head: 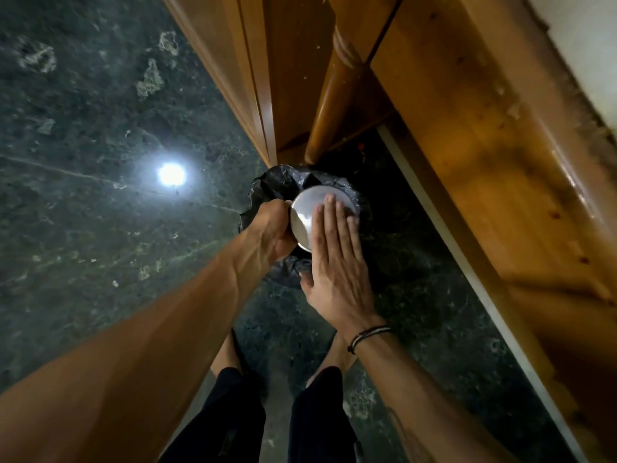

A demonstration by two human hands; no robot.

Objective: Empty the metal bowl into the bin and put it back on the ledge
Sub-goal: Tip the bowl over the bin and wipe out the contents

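Observation:
The metal bowl (309, 208) is turned upside down over the bin (270, 185), which is lined with a black plastic bag and stands on the floor below me. My left hand (270, 232) grips the bowl's rim on its left side. My right hand (337, 259) lies flat, fingers together, against the bowl's upturned base. The bowl's inside and whatever it held are hidden from view. The ledge is not in sight.
Dark green marble floor (100, 228) with a lamp reflection (171, 174) spreads to the left. Wooden furniture with a turned post (337, 88) rises close behind the bin, and a wooden frame (484, 145) runs along the right. My legs (267, 412) stand just below the bin.

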